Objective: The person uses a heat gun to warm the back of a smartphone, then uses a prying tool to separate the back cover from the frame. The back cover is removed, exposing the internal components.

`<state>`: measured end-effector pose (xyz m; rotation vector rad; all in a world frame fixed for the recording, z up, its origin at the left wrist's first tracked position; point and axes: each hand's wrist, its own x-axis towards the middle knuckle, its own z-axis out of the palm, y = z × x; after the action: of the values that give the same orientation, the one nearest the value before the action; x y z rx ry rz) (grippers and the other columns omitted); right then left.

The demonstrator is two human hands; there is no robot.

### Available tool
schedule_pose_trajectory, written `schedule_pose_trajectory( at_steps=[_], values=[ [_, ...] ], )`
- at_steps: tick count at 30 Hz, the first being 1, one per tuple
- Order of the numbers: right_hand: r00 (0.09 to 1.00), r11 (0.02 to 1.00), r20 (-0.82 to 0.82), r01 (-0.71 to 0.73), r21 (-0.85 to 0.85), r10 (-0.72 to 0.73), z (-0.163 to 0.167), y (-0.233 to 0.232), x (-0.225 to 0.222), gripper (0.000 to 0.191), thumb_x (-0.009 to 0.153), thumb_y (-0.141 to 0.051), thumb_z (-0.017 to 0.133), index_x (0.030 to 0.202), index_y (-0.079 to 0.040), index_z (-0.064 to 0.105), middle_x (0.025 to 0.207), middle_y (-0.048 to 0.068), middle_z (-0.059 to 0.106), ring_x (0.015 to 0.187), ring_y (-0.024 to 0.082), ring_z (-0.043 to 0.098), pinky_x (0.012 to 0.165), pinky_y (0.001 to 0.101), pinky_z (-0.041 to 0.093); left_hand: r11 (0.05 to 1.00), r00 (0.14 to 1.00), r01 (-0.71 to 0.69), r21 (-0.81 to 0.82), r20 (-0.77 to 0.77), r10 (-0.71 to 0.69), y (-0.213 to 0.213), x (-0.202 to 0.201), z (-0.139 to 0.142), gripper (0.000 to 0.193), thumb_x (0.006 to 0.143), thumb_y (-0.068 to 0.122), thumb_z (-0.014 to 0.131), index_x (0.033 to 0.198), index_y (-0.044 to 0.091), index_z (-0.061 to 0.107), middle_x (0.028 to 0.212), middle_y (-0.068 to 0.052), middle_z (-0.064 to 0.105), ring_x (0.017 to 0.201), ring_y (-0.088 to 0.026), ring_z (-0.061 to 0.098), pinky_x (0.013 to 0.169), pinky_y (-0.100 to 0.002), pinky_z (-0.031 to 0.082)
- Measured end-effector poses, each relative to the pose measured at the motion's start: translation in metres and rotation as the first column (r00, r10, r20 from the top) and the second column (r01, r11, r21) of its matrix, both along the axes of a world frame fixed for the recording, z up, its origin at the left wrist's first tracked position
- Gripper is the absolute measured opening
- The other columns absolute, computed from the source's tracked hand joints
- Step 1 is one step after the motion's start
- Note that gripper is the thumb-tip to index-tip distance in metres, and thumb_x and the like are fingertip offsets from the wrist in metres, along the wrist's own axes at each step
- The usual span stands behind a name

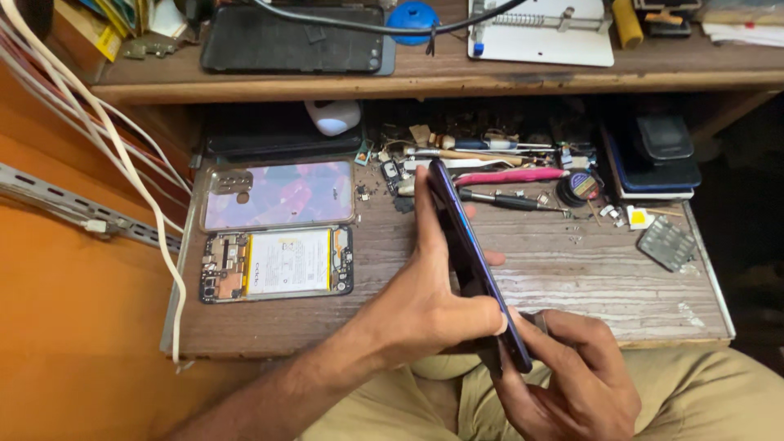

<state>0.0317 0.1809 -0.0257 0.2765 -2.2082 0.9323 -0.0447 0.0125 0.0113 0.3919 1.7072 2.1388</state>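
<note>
A dark smartphone [469,253] stands on edge above the wooden drawer top [588,278], tilted from upper left to lower right. My left hand [425,302] grips it from the left, fingers along its upper edge and thumb pressed near its lower end. My right hand [572,376] holds the phone's lower end from below, with a thin metal tool against that edge. To the left lie an opened phone body with exposed battery and board [278,263] and a shiny back cover [278,194].
Screwdrivers, a pink tool [510,175], a small round tin [580,188], loose screws and a keypad piece [668,242] litter the drawer's back and right. Stacked phones [657,155] sit at right. White cables [122,163] hang at left. A shelf above holds a tablet [294,39].
</note>
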Motion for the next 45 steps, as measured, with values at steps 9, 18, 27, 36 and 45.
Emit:
schedule_pose_trajectory(
  at_steps=[9, 18, 27, 36, 45],
  values=[
    [0.998, 0.972, 0.061, -0.007, -0.234, 0.022, -0.006, -0.007, -0.001, 0.039, 0.073, 0.006, 0.086, 0.109, 0.001, 0.074, 0.097, 0.011, 0.063, 0.076, 0.012, 0.062, 0.059, 0.0205, 0.047, 0.997, 0.997, -0.002, -0.077, -0.081, -0.005, -0.001, -0.005, -0.002, 0.138, 0.072, 0.011, 0.068, 0.152, 0.006, -0.045, 0.161, -0.027, 0.028, 0.137, -0.034, 0.05, 0.11, -0.041, 0.044],
    [0.995, 0.956, 0.04, -0.072, -0.284, 0.087, -0.016, -0.004, -0.004, 0.042, 0.071, 0.008, 0.083, 0.112, 0.004, 0.071, 0.107, 0.012, 0.063, 0.089, 0.014, 0.067, 0.072, 0.0211, 0.056, 0.997, 0.986, -0.043, -0.063, -0.162, 0.032, 0.001, -0.003, -0.005, 0.142, 0.08, 0.019, 0.075, 0.153, 0.0, -0.044, 0.145, -0.026, 0.043, 0.134, -0.03, 0.047, 0.121, -0.038, 0.034],
    [0.979, 0.89, 0.113, -0.105, -0.444, 0.172, -0.018, 0.002, -0.001, 0.041, 0.074, 0.011, 0.08, 0.114, 0.008, 0.07, 0.11, 0.014, 0.064, 0.095, 0.015, 0.069, 0.08, 0.0228, 0.057, 0.992, 0.974, -0.107, 0.07, -0.194, 0.119, 0.008, -0.003, -0.013, 0.134, 0.089, 0.026, 0.077, 0.159, 0.0, -0.033, 0.164, -0.024, 0.029, 0.152, -0.029, 0.033, 0.126, -0.039, 0.027],
    [0.955, 0.853, 0.121, -0.178, -0.49, 0.269, -0.024, 0.005, -0.007, 0.042, 0.075, 0.012, 0.078, 0.116, 0.008, 0.069, 0.114, 0.015, 0.064, 0.097, 0.017, 0.07, 0.08, 0.0238, 0.06, 0.929, 0.854, -0.357, -0.098, -0.437, 0.282, 0.009, 0.003, -0.008, 0.134, 0.083, 0.028, 0.085, 0.166, -0.003, -0.016, 0.162, -0.026, 0.034, 0.151, -0.033, 0.039, 0.127, -0.042, 0.034],
    [0.866, 0.828, 0.235, -0.29, -0.48, 0.44, 0.012, 0.037, -0.021, 0.043, 0.082, 0.01, 0.063, 0.125, 0.007, 0.067, 0.118, 0.016, 0.064, 0.111, 0.023, 0.07, 0.098, 0.0308, 0.056, 0.802, 0.524, -0.538, -0.26, -0.848, 0.077, -0.01, -0.004, 0.029, 0.108, 0.075, 0.012, 0.086, 0.161, 0.003, 0.021, 0.149, -0.023, 0.04, 0.139, -0.036, 0.051, 0.119, -0.044, 0.047]
  ],
)
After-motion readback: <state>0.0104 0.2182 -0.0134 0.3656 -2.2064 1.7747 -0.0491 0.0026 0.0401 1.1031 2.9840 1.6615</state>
